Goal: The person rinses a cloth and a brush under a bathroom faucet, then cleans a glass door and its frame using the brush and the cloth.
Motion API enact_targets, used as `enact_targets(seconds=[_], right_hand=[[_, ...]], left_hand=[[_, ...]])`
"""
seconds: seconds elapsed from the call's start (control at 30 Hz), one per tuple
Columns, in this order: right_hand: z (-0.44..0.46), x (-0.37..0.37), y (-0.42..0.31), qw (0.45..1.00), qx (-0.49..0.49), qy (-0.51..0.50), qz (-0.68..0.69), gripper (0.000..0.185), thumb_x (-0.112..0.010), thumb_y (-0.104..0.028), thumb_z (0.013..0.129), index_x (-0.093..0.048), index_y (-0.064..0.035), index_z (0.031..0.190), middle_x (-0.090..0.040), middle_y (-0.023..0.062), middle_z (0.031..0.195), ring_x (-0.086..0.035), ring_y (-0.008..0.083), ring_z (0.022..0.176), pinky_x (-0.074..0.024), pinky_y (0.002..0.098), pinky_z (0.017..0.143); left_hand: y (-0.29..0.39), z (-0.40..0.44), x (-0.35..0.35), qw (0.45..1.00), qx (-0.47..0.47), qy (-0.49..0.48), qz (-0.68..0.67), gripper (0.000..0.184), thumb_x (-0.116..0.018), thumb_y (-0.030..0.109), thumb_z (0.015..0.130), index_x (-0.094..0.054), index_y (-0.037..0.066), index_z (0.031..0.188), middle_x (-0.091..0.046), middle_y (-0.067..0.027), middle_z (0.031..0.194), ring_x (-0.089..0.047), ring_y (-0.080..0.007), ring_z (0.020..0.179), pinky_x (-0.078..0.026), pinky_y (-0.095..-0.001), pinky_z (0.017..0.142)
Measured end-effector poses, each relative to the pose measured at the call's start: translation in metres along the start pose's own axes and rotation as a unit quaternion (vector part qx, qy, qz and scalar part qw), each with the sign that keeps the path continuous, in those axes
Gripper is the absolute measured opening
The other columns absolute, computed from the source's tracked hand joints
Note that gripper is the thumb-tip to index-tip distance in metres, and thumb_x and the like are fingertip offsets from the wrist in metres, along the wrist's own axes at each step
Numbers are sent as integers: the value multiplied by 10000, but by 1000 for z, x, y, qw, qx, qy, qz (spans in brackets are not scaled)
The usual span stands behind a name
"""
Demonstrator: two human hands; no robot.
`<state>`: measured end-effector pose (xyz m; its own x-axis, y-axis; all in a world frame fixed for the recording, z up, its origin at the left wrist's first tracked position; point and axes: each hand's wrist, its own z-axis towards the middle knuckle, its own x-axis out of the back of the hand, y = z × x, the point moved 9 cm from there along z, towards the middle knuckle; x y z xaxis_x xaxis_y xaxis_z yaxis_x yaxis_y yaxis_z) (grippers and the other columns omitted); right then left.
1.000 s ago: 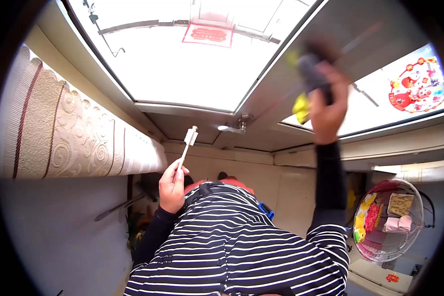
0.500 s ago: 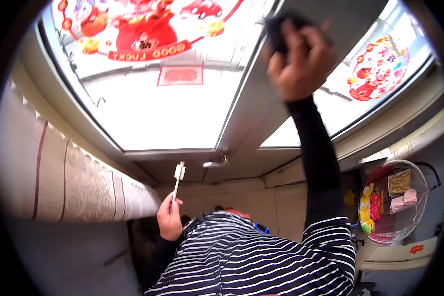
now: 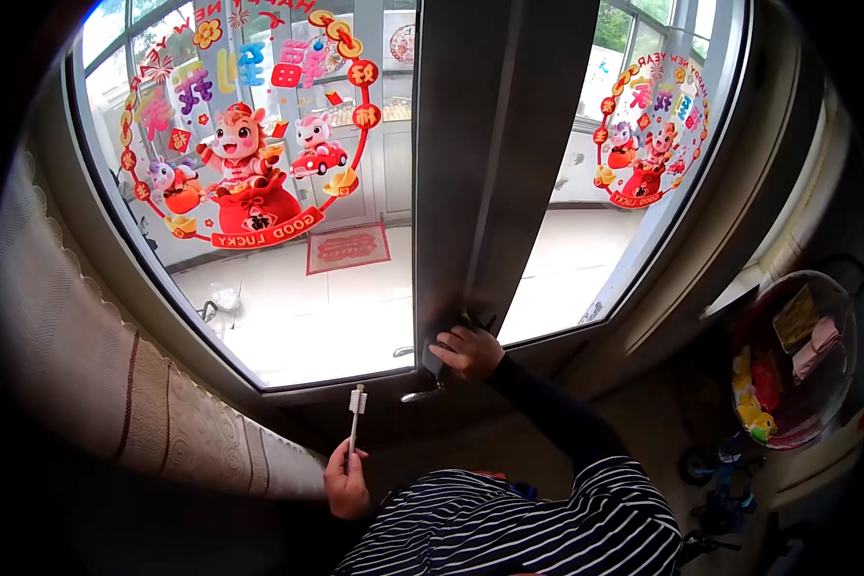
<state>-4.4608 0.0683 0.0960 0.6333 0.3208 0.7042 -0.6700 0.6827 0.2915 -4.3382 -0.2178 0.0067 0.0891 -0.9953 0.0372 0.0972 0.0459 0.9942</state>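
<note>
My left hand (image 3: 347, 487) is closed round the thin handle of a small white brush (image 3: 357, 401), its bristle head pointing up. Beside the brush, to the right, a door handle (image 3: 419, 394) sits low on the dark frame. Against the wide dark upright (image 3: 470, 163) between the panes, my right hand (image 3: 470, 352) presses a dark cloth (image 3: 444, 338), mostly hidden under the fingers. The cloth's exact shape is hard to make out.
Festive stickers decorate the left pane (image 3: 250, 173) and the right pane (image 3: 648, 134). A patterned curtain (image 3: 154, 403) hangs at left. On the right stand a round mesh basket (image 3: 797, 437) with toys and a small bicycle (image 3: 725, 490). Outside lies a red mat (image 3: 348, 249).
My right hand has come down with the dark cloth from high on the upright to near the door handle. The view has tilted up; my left hand still grips the brush.
</note>
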Motion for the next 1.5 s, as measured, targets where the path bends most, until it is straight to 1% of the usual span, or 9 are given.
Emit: enact_targets(seconds=[0.13,0.27,0.43,0.7,0.83,0.9,1.07,1.27,1.5], right_hand=[[74,135,47,972,-121,200,16,604,-706,-118,611,-716,-144,1214,-621,105,1155,-620,331,1012,-560,437,820],[166,290,125,884,-130,430,-131,456,-660,-126,742,-699,-106,1195,-626,162,1132,-579,368,1105,-464,453,981],[265,391,181,842,-128,470,-230,405,-642,-39,776,-664,-58,1181,-622,189,1200,-558,412,1153,-472,491,980],[223,299,152,890,-27,374,-261,438,-704,-107,777,-693,-162,1212,-627,103,1189,-600,326,1084,-497,427,925],[138,206,119,921,-124,290,-230,508,-730,-206,786,-700,-333,1277,-604,-8,1210,-578,254,1054,-587,322,783],[94,155,102,940,-132,262,-172,598,-720,-163,689,-721,-311,1269,-561,19,1270,-536,282,1106,-562,379,860],[27,83,66,963,-96,197,-154,580,-706,-174,694,-715,-256,1268,-543,44,1255,-541,263,1059,-572,345,748],[69,152,91,979,-83,167,-82,550,-706,-159,706,-718,-227,1252,-553,74,1236,-574,295,1070,-578,396,787],[238,314,167,903,-31,354,-242,561,-745,-177,753,-647,-212,1304,-577,120,1227,-571,328,1110,-507,437,938]], left_hand=[[-9,0,0,999,-31,4,-10,324,-538,108,1045,-583,-24,1337,-646,-12,969,-481,-41,748,-403,-197,684],[-3,-1,-10,1000,-17,-21,9,321,-530,94,1045,-580,-35,1335,-650,-23,971,-516,-63,804,-429,-216,738],[15,4,-37,999,5,-45,-17,323,-532,80,1038,-587,-45,1331,-652,-43,974,-577,-99,908,-470,-240,842],[64,21,-80,996,-72,-51,11,294,-551,59,1011,-604,-25,1288,-629,-24,896,-530,-68,770,-440,-218,687],[92,29,-86,995,-87,-39,-17,250,-542,18,1014,-587,-30,1255,-605,-22,911,-545,-78,840,-445,-211,772],[117,37,-93,992,-114,-49,3,243,-548,24,1014,-591,-34,1246,-601,-11,880,-533,-61,798,-437,-204,717],[182,57,-112,968,-227,-48,92,231,-580,47,997,-627,-37,1207,-574,-9,761,-487,-47,642,-404,-223,571],[234,57,-134,949,-288,-69,111,234,-563,44,1024,-589,-56,1234,-598,-11,819,-525,-58,703,-440,-222,631],[253,44,-148,949,-303,-66,51,261,-559,41,1027,-571,-59,1267,-610,-29,841,-554,-69,759,-475,-234,689]])
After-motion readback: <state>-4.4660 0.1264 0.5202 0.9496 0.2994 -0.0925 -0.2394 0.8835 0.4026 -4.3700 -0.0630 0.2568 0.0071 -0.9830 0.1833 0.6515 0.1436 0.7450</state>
